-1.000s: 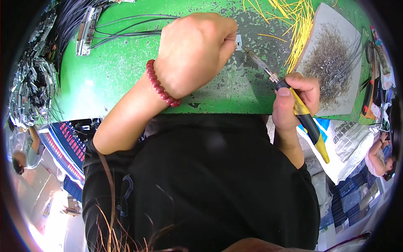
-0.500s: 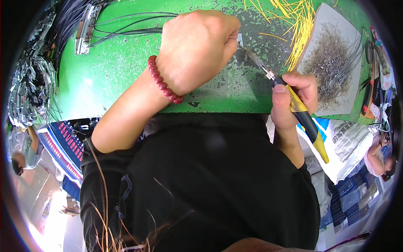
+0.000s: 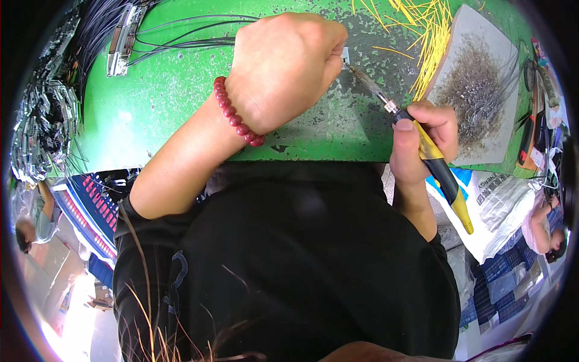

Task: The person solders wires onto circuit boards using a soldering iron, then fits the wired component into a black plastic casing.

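My left hand (image 3: 289, 72), with a red bead bracelet (image 3: 232, 114) on the wrist, is closed in a pinch over the green table. Its fingertips are turned away, so what they grip is hidden. Black wires (image 3: 187, 45) run from the left to behind this hand. Just past the fingers shows the edge of a small pale piece (image 3: 345, 55). My right hand (image 3: 425, 136) is wrapped around a yellow and black soldering iron (image 3: 445, 175). Its tip points up and left, at or very near the pale piece; contact cannot be made out.
Yellow wires or thin tubes (image 3: 433, 51) lie at the far right, beside a grey board (image 3: 476, 136) covered with dark debris. A metal strip (image 3: 122, 39) and a pile of shiny metal parts (image 3: 45, 130) are at left. Pliers-like tools (image 3: 531, 133) lie at the right edge.
Both hands have shifted very slightly to the right. The soldering iron's tip stays by the pale piece, and both grips are the same.
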Motion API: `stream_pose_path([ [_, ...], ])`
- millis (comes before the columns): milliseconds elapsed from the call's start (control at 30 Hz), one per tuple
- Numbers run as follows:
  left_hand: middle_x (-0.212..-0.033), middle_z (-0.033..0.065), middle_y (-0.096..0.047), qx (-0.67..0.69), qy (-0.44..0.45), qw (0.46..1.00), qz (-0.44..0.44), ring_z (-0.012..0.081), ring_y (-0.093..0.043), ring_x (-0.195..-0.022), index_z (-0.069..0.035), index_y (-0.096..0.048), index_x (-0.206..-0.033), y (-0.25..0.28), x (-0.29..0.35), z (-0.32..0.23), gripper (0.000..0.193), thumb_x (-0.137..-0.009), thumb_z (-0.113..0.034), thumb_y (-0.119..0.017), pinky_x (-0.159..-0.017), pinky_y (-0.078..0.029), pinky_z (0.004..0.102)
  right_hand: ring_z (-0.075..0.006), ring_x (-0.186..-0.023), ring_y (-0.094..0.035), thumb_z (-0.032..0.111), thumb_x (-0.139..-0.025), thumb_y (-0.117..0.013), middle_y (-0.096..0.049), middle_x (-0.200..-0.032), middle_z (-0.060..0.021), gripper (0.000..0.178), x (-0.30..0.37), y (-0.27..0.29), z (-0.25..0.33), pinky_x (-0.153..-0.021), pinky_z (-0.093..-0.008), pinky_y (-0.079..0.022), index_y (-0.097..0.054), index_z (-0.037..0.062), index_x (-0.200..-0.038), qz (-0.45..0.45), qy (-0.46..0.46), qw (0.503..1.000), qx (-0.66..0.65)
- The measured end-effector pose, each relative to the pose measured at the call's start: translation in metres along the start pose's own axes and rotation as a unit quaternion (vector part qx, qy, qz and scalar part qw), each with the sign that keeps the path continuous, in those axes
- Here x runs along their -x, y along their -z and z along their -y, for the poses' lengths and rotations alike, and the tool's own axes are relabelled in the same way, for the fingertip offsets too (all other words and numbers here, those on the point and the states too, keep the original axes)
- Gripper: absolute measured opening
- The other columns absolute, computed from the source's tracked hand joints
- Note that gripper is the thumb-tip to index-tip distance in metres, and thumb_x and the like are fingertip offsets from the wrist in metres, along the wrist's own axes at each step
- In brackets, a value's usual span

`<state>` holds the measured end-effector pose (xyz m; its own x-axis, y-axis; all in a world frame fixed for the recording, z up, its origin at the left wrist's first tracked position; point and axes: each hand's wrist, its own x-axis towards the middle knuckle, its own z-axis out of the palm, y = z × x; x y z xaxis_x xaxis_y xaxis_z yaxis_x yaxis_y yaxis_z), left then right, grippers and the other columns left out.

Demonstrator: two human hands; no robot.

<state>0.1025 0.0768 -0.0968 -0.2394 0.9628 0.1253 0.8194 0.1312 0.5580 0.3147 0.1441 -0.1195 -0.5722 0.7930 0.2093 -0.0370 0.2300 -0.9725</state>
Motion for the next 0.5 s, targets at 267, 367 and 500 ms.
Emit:
stream_pose_path([
  [267, -0.072, 0.0091, -0.063, -0.002, 0.01, 1.0, 0.008, 0.0295, -0.063, -0.067, -0.007, -0.063, -0.075, 0.0002, -0.0001, -0.0006, 0.009, -0.078, -0.013, -0.067, -0.059, -0.049, 0.0383, -0.0084, -0.073, -0.051, 0.014, -0.081, -0.075, -0.059, -0.088, -0.0067, 0.028, 0.0023, 0.001, -0.0044, -0.066, -0.022, -0.041, -0.055, 0.0015, -0.095, -0.019, 0.0, 1.0, -0.001],
  [367, -0.072, 0.0088, -0.064, -0.011, 0.007, 1.0, 0.011, 0.0291, -0.063, -0.068, -0.007, -0.063, -0.075, 0.0014, 0.0005, -0.0019, 0.008, -0.078, -0.014, -0.067, -0.059, -0.049, 0.0382, -0.0083, -0.074, -0.051, 0.015, -0.081, -0.075, -0.058, -0.089, -0.0067, 0.028, 0.0036, 0.0015, -0.0013, -0.067, -0.022, -0.041, -0.055, 0.0017, -0.096, -0.021, -0.006, 1.0, -0.006],
  [500, -0.072, 0.0089, -0.064, -0.012, 0.007, 1.0, 0.008, 0.0291, -0.063, -0.068, -0.007, -0.064, -0.075, 0.0012, 0.0001, -0.0011, 0.008, -0.078, -0.014, -0.067, -0.06, -0.049, 0.038, -0.0082, -0.073, -0.05, 0.015, -0.081, -0.075, -0.058, -0.089, -0.0063, 0.028, 0.0028, 0.0005, -0.0025, -0.066, -0.0217, -0.041, -0.055, 0.0017, -0.096, -0.023, 0.0, 1.0, -0.008],
])
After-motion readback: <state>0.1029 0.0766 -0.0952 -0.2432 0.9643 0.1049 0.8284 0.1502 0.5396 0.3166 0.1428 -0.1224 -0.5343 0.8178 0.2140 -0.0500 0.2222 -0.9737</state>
